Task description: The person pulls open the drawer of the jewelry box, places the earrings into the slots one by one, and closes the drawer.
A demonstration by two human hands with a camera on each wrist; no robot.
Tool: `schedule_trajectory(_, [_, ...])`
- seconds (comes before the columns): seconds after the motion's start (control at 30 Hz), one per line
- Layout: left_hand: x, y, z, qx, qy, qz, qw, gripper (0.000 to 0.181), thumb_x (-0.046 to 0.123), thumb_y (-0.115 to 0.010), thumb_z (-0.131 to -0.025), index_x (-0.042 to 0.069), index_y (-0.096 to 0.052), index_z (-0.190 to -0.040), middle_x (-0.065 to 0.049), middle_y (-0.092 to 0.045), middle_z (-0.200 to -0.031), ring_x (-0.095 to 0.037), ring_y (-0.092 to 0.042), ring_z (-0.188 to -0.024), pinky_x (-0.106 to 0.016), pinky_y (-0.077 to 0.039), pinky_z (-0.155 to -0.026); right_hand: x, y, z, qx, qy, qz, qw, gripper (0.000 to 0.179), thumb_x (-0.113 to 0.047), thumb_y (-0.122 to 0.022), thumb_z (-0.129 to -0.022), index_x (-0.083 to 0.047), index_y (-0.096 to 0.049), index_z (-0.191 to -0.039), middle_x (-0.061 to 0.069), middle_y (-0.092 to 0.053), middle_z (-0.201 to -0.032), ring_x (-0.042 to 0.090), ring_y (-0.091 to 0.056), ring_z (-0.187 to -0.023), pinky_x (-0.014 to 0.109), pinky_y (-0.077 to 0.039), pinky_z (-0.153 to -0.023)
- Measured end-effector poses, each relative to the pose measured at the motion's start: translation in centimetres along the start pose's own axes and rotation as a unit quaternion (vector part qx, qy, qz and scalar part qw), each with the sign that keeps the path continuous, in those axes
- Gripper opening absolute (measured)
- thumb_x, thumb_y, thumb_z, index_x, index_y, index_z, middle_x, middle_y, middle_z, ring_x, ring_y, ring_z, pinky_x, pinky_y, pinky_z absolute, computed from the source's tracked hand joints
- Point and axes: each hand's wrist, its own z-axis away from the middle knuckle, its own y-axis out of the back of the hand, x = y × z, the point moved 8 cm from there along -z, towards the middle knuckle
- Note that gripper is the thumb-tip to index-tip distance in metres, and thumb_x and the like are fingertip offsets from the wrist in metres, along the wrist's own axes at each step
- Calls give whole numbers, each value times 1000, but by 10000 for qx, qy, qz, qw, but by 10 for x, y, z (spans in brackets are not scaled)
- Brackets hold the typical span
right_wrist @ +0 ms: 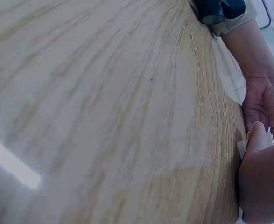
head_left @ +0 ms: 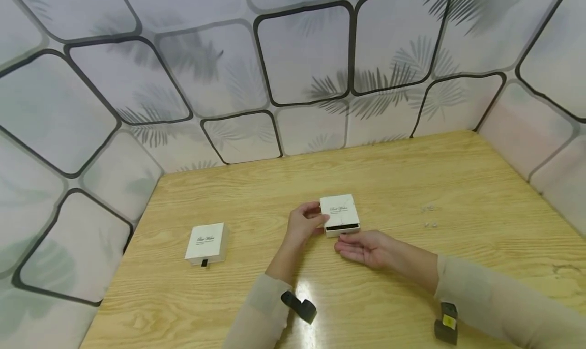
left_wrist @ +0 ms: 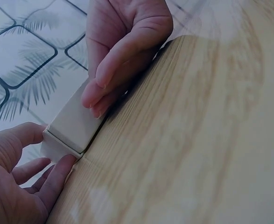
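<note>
A white drawer-style gift box (head_left: 340, 210) with dark lettering lies on the table, its drawer (head_left: 342, 230) slid out a little at the front, baring a dark strip inside. My left hand (head_left: 304, 222) grips the left side of the box, thumb on the top edge; in the left wrist view the left hand (left_wrist: 20, 172) holds one end. At the drawer's front is my right hand (head_left: 366, 248), thumb and fingers drawn together on the front edge. Those fingers hide any pull tab. The right wrist view shows both hands close together around the box, largely covering it.
A second white box (head_left: 206, 241) with a black ribbon tab (head_left: 204, 263) sits to the left. Several tiny shiny pieces (head_left: 431, 225) lie on the wooden table (head_left: 389, 176) at the right. Patterned cloth walls (head_left: 306, 54) enclose the back and sides.
</note>
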Motion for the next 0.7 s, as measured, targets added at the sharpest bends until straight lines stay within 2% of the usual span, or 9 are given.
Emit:
schedule_trajectory(0.23, [0,-1,1,-33,95,81,9999,51,-5,-68,-81,-6,-50,-129,-22,-57,-119,-16,-60,-89,-40,-59,-77,3,-1,4,-20,-12,-12,10000,11,0,-53,-94,0,-62,-88,16,-70,-80,21,-69,-78,35,-56,-86])
schedule_trajectory(0.37, [1,-1,0,-24,60,170,9998,50,-7,-68,-80,-7,-51,-127,-22,-59,-116,-15,-60,-87,-39,-59,-76,4,0,5,11,8,-10,10000,11,0,-54,-94,0,-63,-88,16,-70,-81,22,-69,-78,35,-55,-87])
schedule_trajectory(0.6, [21,-4,17,-54,112,89,9999,47,-9,-66,-81,-11,-51,-125,-24,-58,-115,-16,-59,-86,-39,-59,-78,8,3,4,147,71,66,9998,8,-1,-55,-93,0,-62,-90,16,-70,-82,22,-70,-79,36,-55,-87])
schedule_trajectory(0.7, [21,-4,16,25,165,-48,9998,46,-7,-67,-81,-9,-52,-125,-23,-59,-114,-15,-59,-87,-37,-59,-76,9,3,6,139,73,93,9998,8,-1,-55,-94,0,-62,-90,16,-70,-82,22,-70,-79,36,-55,-87])
